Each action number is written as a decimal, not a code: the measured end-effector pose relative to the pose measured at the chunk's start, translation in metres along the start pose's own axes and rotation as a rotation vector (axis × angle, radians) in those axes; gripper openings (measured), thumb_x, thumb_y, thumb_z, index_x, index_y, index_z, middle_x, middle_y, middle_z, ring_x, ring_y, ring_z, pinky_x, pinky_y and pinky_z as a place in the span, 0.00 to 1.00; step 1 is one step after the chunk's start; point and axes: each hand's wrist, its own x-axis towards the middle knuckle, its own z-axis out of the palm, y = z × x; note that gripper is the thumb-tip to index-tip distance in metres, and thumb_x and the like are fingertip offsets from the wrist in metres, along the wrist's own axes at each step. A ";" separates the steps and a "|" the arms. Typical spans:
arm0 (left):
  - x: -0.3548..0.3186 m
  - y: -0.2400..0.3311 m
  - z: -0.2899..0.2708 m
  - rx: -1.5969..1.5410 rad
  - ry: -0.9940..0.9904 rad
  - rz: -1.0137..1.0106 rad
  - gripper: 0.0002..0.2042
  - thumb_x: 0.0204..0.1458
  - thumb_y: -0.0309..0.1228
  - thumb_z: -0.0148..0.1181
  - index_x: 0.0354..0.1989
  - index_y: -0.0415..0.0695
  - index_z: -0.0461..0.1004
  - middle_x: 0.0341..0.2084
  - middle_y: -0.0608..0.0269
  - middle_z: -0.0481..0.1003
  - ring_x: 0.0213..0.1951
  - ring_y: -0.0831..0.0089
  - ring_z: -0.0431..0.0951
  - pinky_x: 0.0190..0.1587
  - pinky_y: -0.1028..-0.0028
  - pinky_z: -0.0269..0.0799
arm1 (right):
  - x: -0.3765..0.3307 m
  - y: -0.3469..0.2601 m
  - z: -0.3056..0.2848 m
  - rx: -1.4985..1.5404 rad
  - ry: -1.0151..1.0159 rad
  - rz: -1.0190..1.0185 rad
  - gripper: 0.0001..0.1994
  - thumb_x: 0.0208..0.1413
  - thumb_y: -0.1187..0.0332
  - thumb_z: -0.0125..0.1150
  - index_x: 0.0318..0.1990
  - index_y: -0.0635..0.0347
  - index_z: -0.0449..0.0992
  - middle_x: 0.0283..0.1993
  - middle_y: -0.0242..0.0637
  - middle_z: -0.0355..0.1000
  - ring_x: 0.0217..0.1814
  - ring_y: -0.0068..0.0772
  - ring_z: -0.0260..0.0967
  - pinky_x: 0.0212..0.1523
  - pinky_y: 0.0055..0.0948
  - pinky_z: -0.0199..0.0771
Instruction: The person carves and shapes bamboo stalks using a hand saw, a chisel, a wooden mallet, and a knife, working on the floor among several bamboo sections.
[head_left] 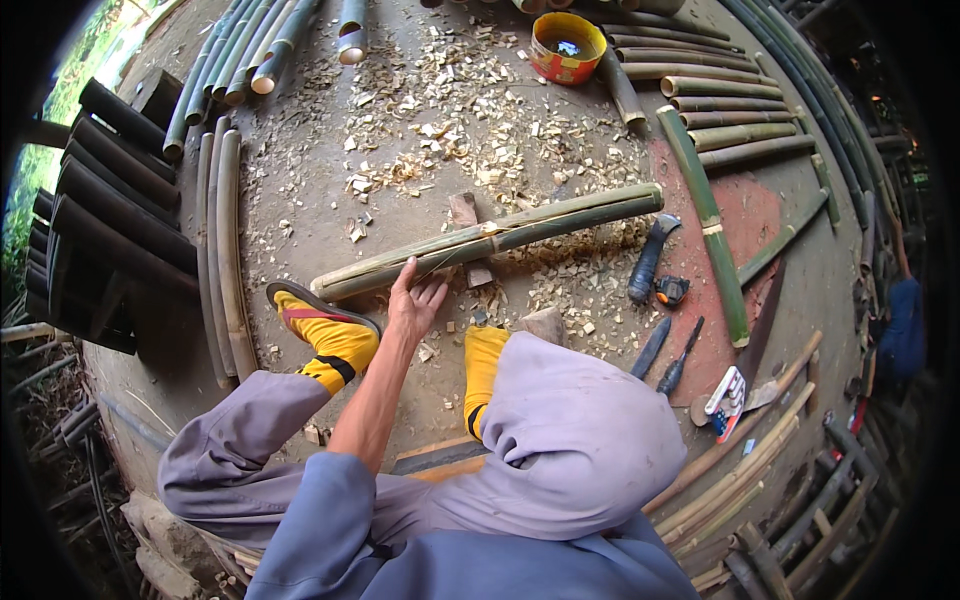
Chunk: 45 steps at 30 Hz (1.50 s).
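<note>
A split bamboo pole [570,226], its pieces lying together with a crack along the length, rests at a slant over a small wooden block [463,208]. My left hand [418,303] is palm up at its near side, fingers apart. The thumb tip meets the pole's near edge, and the fingertips are close to its underside; whether they touch it I cannot tell. My right hand is not in view. Just past the left end of the pole's near side is my foot in a yellow sock and sandal [330,335].
Right of the pole lie a dark-handled tool [652,262], an orange-black tape measure [671,291], a dark blade [652,348], and a green bamboo length [708,225]. Bamboo pieces [228,250] line the left. Wood chips [420,150] litter the floor. A red-yellow bucket [567,50] stands behind.
</note>
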 end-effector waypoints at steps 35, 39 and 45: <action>-0.325 0.118 -0.012 0.821 -0.677 1.492 0.29 0.42 0.35 0.65 0.49 0.42 0.54 0.47 0.46 0.69 0.51 0.58 0.70 0.57 0.60 0.63 | -0.103 -0.292 -0.066 0.447 -0.573 -0.853 0.21 0.43 0.71 0.65 0.44 0.65 0.63 0.28 0.50 0.71 0.30 0.49 0.74 0.30 0.38 0.74; -0.336 0.102 -0.008 0.809 -0.742 1.527 0.28 0.41 0.35 0.66 0.44 0.45 0.51 0.35 0.54 0.71 0.41 0.61 0.74 0.53 0.55 0.65 | -0.113 -0.302 -0.065 0.544 -0.620 -0.857 0.21 0.46 0.70 0.64 0.45 0.64 0.61 0.29 0.56 0.70 0.33 0.58 0.73 0.30 0.42 0.72; -0.341 0.100 -0.005 0.830 -0.851 1.461 0.24 0.42 0.35 0.66 0.44 0.45 0.60 0.34 0.58 0.70 0.40 0.63 0.72 0.51 0.54 0.64 | -0.098 -0.300 -0.048 0.381 -0.702 -0.913 0.20 0.46 0.73 0.64 0.45 0.64 0.62 0.25 0.45 0.71 0.26 0.38 0.74 0.25 0.34 0.71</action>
